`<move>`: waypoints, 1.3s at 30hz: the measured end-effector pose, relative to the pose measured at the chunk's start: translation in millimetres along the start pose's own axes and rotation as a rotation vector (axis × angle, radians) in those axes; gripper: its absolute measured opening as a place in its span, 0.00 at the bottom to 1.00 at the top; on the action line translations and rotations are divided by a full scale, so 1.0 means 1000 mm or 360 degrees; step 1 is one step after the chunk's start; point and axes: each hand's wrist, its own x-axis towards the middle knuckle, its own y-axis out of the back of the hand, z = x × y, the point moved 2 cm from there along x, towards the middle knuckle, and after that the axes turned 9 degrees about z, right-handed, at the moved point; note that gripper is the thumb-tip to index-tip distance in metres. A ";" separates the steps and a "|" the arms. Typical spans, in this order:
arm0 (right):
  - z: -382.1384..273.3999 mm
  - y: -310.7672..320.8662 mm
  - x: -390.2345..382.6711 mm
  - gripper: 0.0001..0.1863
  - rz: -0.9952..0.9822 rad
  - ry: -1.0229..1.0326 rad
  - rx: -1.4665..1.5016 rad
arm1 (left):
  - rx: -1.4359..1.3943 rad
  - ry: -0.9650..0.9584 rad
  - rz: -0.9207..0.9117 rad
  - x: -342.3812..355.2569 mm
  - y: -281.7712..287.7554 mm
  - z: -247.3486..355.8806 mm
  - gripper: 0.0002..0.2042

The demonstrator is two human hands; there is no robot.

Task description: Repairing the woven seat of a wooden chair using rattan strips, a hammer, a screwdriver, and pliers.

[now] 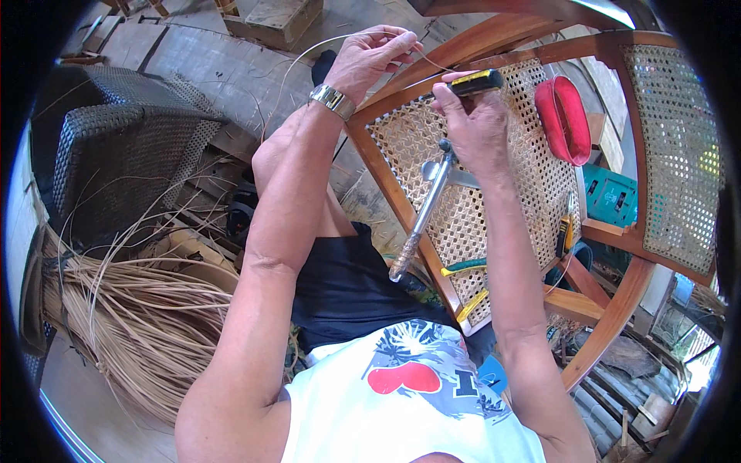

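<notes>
At 12 o'clock the left hand pinches a strand between thumb and fingers; the strand curves off toward 8 o'clock and, on its other side, runs toward the right hand at 4. Between 1 and 2 o'clock that hand grasps a handle above the cane seat; whether it also grips the strand, I cannot tell. A metal tool lies near centre, across the seat's edge. A red tub is at 2 o'clock, a cane bundle at 8.
</notes>
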 end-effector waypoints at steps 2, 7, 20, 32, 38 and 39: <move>0.000 -0.004 0.001 0.13 0.0107 -0.0052 -0.0320 | -0.0046 0.0034 -0.0022 0.001 -0.001 -0.001 0.13; -0.007 -0.001 0.008 0.12 -0.0055 0.0069 0.0192 | -0.0040 -0.0007 -0.0023 0.002 0.001 -0.002 0.13; -0.011 0.026 0.012 0.13 0.0257 -0.0124 0.0299 | 0.0041 -0.0004 0.0008 0.001 -0.002 0.000 0.14; 0.013 0.017 0.010 0.14 0.0216 -0.0228 0.0275 | 0.0033 0.0034 -0.0028 0.002 -0.004 -0.002 0.15; 0.015 0.014 0.011 0.14 0.0185 -0.0268 0.0317 | 0.0072 -0.0006 0.0001 0.001 -0.001 -0.002 0.15; 0.016 0.015 0.011 0.14 0.0186 -0.0270 0.0306 | 0.0070 -0.0022 -0.0003 0.001 -0.001 -0.002 0.15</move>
